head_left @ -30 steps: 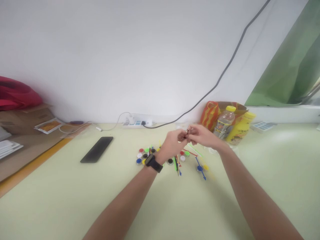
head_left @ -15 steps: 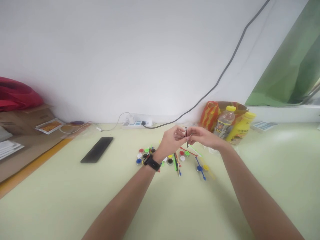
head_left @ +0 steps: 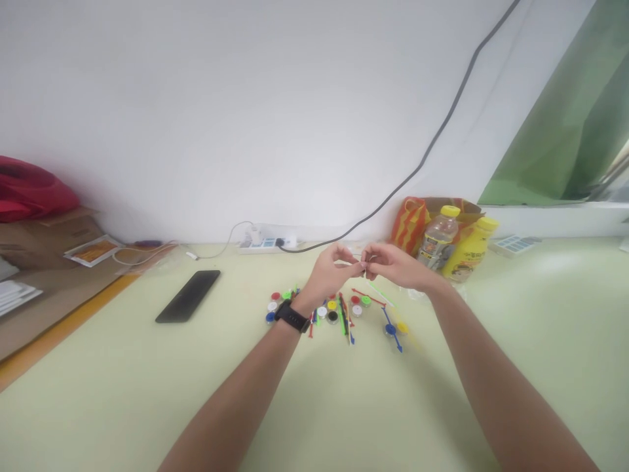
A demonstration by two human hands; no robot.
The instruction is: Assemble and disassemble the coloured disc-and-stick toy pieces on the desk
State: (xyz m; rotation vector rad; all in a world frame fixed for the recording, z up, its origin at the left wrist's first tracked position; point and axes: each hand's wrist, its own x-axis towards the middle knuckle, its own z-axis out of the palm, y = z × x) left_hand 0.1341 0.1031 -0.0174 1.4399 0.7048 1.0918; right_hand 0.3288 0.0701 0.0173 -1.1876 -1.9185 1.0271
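My left hand (head_left: 337, 270), with a black watch on the wrist, and my right hand (head_left: 390, 265) meet fingertip to fingertip above the table. Both pinch a small black arrow (head_left: 363, 272), which their fingers almost wholly hide. Below them lie several coloured round discs, among them a black disc (head_left: 333, 317), a yellow disc (head_left: 332, 305) and a red disc (head_left: 355, 300). Loose thin arrows lie beside these, including a red arrow (head_left: 368, 296). Toward the right, a blue double-headed arrow (head_left: 394, 337) lies across a blue disc (head_left: 390, 329), with another yellow disc (head_left: 402, 328) close by.
A black phone (head_left: 188, 296) lies at the left. Against the wall sits a power strip (head_left: 265, 244) with a dark cable (head_left: 422, 167). A clear bottle (head_left: 437, 239), a yellow bottle (head_left: 470, 249) and a striped bag (head_left: 409, 225) stand back right. Cardboard (head_left: 49, 288) covers the left side.
The black arrow stood upright and plainly visible between my fingers before; now it is nearly hidden. My fingertips have closed in on each other. The view has shifted slightly.
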